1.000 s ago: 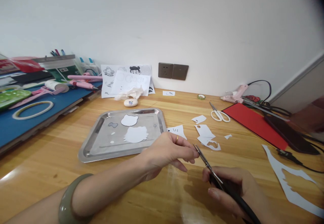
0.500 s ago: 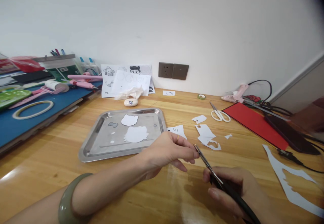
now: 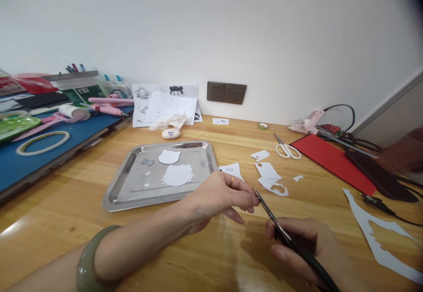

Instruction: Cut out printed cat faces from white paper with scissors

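Nothing much has moved since the earlier frames: both hands sit where they were, low over the desk. Nearest, the right hand is clenched around the black handles of the scissors, whose blades point up and left toward the left hand. That hand's fingers are pinched together right at the blade tips, possibly on a tiny scrap, though it is too small to make out. A green bangle circles the left wrist.

Just beyond the left hand lies a metal tray holding 2 white cat-head cutouts. To its right, white paper offcuts are scattered, and a long white strip lies near the right edge. Farther off rest white-handled scissors, a red sheet and a pink glue gun. Printed sheets lean on the far wall, left of a wall socket. On the far left, a blue mat carries a tape ring.
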Tool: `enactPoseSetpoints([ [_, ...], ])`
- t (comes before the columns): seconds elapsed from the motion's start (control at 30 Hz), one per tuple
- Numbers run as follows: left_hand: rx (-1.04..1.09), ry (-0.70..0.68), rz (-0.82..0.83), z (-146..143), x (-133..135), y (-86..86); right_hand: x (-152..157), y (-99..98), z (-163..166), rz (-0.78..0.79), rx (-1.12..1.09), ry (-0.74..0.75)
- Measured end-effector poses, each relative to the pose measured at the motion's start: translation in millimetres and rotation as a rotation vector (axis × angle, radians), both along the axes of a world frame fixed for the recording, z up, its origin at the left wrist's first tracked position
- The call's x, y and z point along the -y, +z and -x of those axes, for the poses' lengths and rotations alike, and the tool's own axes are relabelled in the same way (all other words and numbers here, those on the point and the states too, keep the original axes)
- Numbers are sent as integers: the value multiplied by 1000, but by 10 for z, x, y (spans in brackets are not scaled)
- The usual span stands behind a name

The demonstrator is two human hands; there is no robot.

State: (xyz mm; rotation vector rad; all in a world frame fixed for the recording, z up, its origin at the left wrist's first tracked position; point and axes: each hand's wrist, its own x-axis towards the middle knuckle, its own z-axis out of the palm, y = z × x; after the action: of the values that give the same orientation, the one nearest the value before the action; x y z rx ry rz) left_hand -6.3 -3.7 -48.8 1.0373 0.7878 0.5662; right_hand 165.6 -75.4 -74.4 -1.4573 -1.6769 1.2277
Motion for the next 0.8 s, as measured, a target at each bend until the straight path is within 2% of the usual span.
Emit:
enactPoseSetpoints([
  [0.33, -3, 9, 2, 0, -3, 8, -9, -64, -50, -14, 71, -11],
  [0.53, -1, 20, -2, 0, -9, 1, -12, 16, -10, 43, 124, -45],
  [0.7, -3, 22, -6, 2, -18, 5, -17, 36, -25, 67, 120, -4],
  [0.8, -8, 22, -1, 4, -11, 8, -34, 9, -64, 114, 33, 15],
])
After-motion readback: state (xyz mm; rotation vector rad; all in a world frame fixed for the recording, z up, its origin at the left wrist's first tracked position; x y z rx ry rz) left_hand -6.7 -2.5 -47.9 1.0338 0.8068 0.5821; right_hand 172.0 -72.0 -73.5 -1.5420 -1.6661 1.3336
